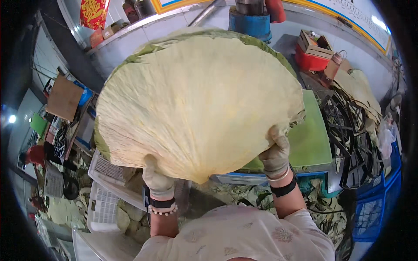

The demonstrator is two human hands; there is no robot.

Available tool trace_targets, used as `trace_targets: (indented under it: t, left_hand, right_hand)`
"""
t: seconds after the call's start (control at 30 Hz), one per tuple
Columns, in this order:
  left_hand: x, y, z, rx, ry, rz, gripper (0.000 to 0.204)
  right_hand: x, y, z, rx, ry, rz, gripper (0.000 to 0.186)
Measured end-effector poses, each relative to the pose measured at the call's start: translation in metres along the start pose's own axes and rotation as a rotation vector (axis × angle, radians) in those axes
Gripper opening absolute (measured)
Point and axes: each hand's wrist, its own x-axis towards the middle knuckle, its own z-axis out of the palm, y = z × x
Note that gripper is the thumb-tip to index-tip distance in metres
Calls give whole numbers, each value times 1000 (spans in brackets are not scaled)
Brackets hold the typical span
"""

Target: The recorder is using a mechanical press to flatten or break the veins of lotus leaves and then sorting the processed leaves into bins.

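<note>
A large fan-shaped pile of pale dried leaves (200, 100), greenish along its rim, is lifted in front of me and fills the middle of the view. My gloved left hand (157, 177) grips its lower left edge, thumb over the top. My gloved right hand (274, 154) grips its lower right edge. Behind the leaves, partly hidden, lies a green board (310, 135) on a work surface.
Black curved frames (348, 161) and blue crates (365, 217) stand at the right. White crates (102, 206) and scattered leaves are at lower left. A blue machine (248, 26) and red tub (307, 61) stand at the back. A person in red (35, 156) is at far left.
</note>
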Motion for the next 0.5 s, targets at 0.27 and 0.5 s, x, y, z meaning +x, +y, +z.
trace_targets:
  t: [0.27, 0.5]
  left_hand:
    - [-23, -59, -10, 99, 161, -65, 37]
    - [-73, -106, -6, 466, 227, -97, 29]
  right_hand:
    - [-28, -40, -60, -79, 90, 69, 62]
    - [-106, -56, -143, -257, 321, 68, 39]
